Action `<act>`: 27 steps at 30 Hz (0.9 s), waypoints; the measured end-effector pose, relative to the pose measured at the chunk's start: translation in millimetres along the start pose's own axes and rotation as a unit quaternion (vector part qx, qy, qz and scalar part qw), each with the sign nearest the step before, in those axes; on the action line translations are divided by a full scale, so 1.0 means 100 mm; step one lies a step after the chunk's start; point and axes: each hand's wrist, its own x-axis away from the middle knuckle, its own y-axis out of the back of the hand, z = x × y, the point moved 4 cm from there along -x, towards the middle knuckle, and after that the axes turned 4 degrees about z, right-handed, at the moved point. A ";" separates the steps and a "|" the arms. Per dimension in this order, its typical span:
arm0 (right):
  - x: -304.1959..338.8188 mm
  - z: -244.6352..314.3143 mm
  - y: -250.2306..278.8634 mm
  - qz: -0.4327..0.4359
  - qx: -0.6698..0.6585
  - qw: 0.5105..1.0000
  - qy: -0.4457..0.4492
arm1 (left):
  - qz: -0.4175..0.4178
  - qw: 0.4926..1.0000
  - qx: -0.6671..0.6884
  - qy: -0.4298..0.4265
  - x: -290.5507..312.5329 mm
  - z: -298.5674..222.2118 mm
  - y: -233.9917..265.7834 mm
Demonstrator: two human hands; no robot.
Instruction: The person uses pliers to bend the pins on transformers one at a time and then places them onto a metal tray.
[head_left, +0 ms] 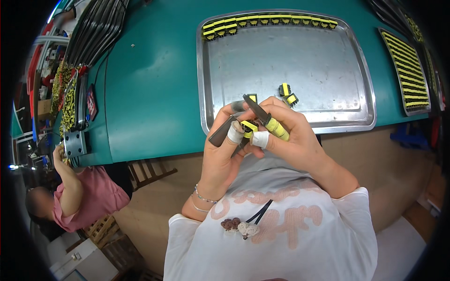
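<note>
Over the tray's near edge, my two hands meet around a small black-and-yellow transformer (249, 126). My left hand (216, 157) is closed, its taped thumb and fingers pinching the part. A dark flat strip (221, 133) sticks out beside that thumb; what it belongs to is hidden. In my closed right hand (300, 140) is a dark, blade-like tool (257, 109) with yellow wrapping on its handle; its tip points up and left. The right thumb, wrapped in white tape, presses close to the transformer. Another transformer (253, 97) shows just behind the fingers.
A metal tray (202, 70) lies on the green table (150, 93), with transformers (276, 20) lined along its far side and two loose ones (287, 95) nearer me. A filled tray (405, 70) stands at right, stacked black trays (96, 33) at far left. A co-worker (91, 196) sits at left.
</note>
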 end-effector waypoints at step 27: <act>-0.25 -0.10 -0.31 -0.098 0.140 0.974 0.147 | 0.025 0.977 0.050 -0.207 -0.21 -0.23 0.17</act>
